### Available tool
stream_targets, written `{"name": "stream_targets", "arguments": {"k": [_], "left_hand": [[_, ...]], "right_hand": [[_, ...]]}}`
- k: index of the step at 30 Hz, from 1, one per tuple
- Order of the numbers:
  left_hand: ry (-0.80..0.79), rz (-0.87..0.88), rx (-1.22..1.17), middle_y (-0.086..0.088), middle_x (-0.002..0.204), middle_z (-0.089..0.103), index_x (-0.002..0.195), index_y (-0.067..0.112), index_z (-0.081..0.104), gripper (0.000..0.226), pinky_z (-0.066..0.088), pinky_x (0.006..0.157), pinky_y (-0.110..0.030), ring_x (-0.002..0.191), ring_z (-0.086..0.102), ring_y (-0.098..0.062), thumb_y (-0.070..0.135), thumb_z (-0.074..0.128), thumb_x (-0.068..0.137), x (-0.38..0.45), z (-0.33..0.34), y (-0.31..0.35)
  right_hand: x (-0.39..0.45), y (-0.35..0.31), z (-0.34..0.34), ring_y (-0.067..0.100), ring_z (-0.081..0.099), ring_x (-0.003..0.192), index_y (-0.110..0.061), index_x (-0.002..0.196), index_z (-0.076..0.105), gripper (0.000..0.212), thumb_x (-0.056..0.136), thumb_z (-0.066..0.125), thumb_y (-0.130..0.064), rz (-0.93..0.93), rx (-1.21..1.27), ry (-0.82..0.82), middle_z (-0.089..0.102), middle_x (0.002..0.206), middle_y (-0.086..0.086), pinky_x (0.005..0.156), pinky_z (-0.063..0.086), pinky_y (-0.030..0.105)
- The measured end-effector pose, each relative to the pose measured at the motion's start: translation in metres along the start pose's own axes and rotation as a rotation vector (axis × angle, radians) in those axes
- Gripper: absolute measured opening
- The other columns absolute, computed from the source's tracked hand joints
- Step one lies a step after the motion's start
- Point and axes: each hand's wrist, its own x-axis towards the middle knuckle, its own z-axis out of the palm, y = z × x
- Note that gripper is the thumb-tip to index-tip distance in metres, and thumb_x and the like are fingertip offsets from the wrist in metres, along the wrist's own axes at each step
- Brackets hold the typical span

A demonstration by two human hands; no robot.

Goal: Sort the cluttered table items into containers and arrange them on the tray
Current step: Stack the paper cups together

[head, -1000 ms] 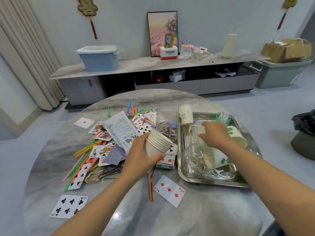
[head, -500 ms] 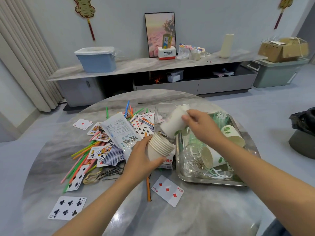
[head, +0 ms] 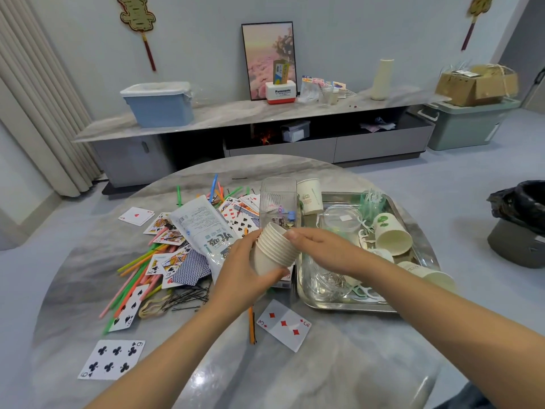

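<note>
A: Which way does the nested stack of cream paper cups [head: 274, 249] lie from each grip?

B: It sits inside the left hand [head: 241, 268], whose fingers and thumb wrap the lower cups, so that grip is full. The right hand [head: 323, 249] comes at it from the tray side, fingertips on the rims near the top; I'd call that grip narrow and pressing on the stack, not carrying it.

A: And the long axis?

B: Tilted. The base points down toward the person, the open mouth leans up and away, toward the clear ribbed plastic box [head: 278, 199] just behind it.

A: Where is all this over the bench?

B: Above the round grey marble bench [head: 339, 364], just left of the shiny rectangular steel tray [head: 348, 305] and touching neither. Loose cream paper cups with green print [head: 390, 233] lie tipped over in the tray, and one more white paper cup [head: 309, 196] stands upright at its far left corner.

A: So which hand is nearer to those?

B: The right one; the tray lies on its side. My judgement is that the left should keep the stack's mouth angled toward the tray while the right fetches the next cup
</note>
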Motion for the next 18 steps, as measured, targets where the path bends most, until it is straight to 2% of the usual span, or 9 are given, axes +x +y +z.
{"name": "stream_targets", "arguments": {"k": [2,3,4,5,7,9,12,14,18], "left_hand": [[-0.017,-0.006,0.024,0.016,0.115,0.046,0.130,0.033,0.043,0.073,0.038,0.090,-0.025,0.112,0.044,-0.006,0.037,0.081,0.067,-0.001,0.002,0.001],[-0.025,-0.012,0.034,0.016,0.117,0.044,0.131,0.032,0.042,0.074,0.036,0.091,-0.024,0.111,0.043,-0.005,0.036,0.081,0.068,-0.002,0.002,0.001],[-0.039,-0.018,0.038,0.016,0.118,0.043,0.133,0.031,0.042,0.076,0.035,0.092,-0.023,0.111,0.041,-0.004,0.036,0.081,0.068,-0.003,0.003,0.002],[-0.054,-0.024,0.034,0.015,0.119,0.042,0.134,0.030,0.041,0.077,0.035,0.093,-0.023,0.111,0.041,-0.004,0.036,0.081,0.068,-0.003,0.004,0.003],[-0.076,-0.024,0.025,0.013,0.121,0.044,0.133,0.031,0.042,0.078,0.039,0.097,-0.027,0.113,0.043,-0.006,0.036,0.082,0.067,-0.005,0.008,0.005],[-0.084,-0.009,0.016,0.014,0.124,0.046,0.132,0.033,0.042,0.078,0.039,0.098,-0.028,0.115,0.044,-0.006,0.036,0.083,0.066,-0.005,0.012,0.006],[-0.079,0.009,0.005,0.029,0.115,0.041,0.125,0.042,0.041,0.073,0.035,0.097,-0.023,0.115,0.041,-0.002,0.032,0.083,0.066,-0.007,0.016,0.008],[-0.080,0.022,0.002,0.038,0.111,0.036,0.120,0.049,0.037,0.073,0.033,0.094,-0.021,0.113,0.040,0.001,0.031,0.083,0.067,-0.008,0.016,0.008],[-0.079,0.028,0.004,0.036,0.113,0.038,0.121,0.049,0.037,0.073,0.035,0.096,-0.023,0.115,0.041,0.000,0.032,0.083,0.067,-0.008,0.017,0.007]], "right_hand": [[-0.004,0.006,-0.016,-0.003,0.053,0.083,-0.022,0.117,0.061,0.030,0.100,0.037,-0.028,0.002,-0.100,0.112,0.059,0.104,-0.013,0.078,0.045,0.015],[-0.004,0.011,-0.025,0.000,0.054,0.079,-0.021,0.116,0.061,0.027,0.100,0.040,-0.023,0.021,-0.163,0.164,0.060,0.105,-0.011,0.076,0.046,0.017],[-0.006,0.020,-0.036,0.005,0.056,0.083,-0.020,0.117,0.060,0.026,0.099,0.042,-0.018,0.067,-0.242,0.192,0.061,0.109,-0.009,0.077,0.047,0.020],[-0.007,0.031,-0.046,0.010,0.057,0.094,-0.019,0.121,0.058,0.029,0.098,0.043,-0.013,0.126,-0.354,0.184,0.060,0.118,-0.005,0.084,0.047,0.024],[-0.013,0.059,-0.067,0.018,0.049,0.120,-0.022,0.133,0.048,0.042,0.094,0.047,-0.007,0.297,-0.626,0.053,0.050,0.137,-0.001,0.100,0.042,0.033],[-0.017,0.082,-0.079,0.022,0.040,0.130,-0.028,0.142,0.035,0.063,0.087,0.059,-0.010,0.427,-0.768,-0.099,0.041,0.145,0.000,0.105,0.038,0.037],[-0.020,0.103,-0.077,0.021,0.049,0.115,-0.034,0.143,0.032,0.086,0.071,0.079,-0.025,0.444,-0.757,-0.152,0.053,0.133,-0.002,0.095,0.041,0.033],[-0.017,0.112,-0.066,0.019,0.053,0.106,-0.035,0.137,0.039,0.084,0.066,0.082,-0.022,0.388,-0.674,-0.135,0.058,0.124,-0.002,0.089,0.043,0.032],[-0.013,0.120,-0.061,0.020,0.053,0.107,-0.032,0.128,0.045,0.074,0.065,0.082,-0.022,0.302,-0.655,-0.068,0.058,0.122,-0.003,0.088,0.043,0.032]]}}
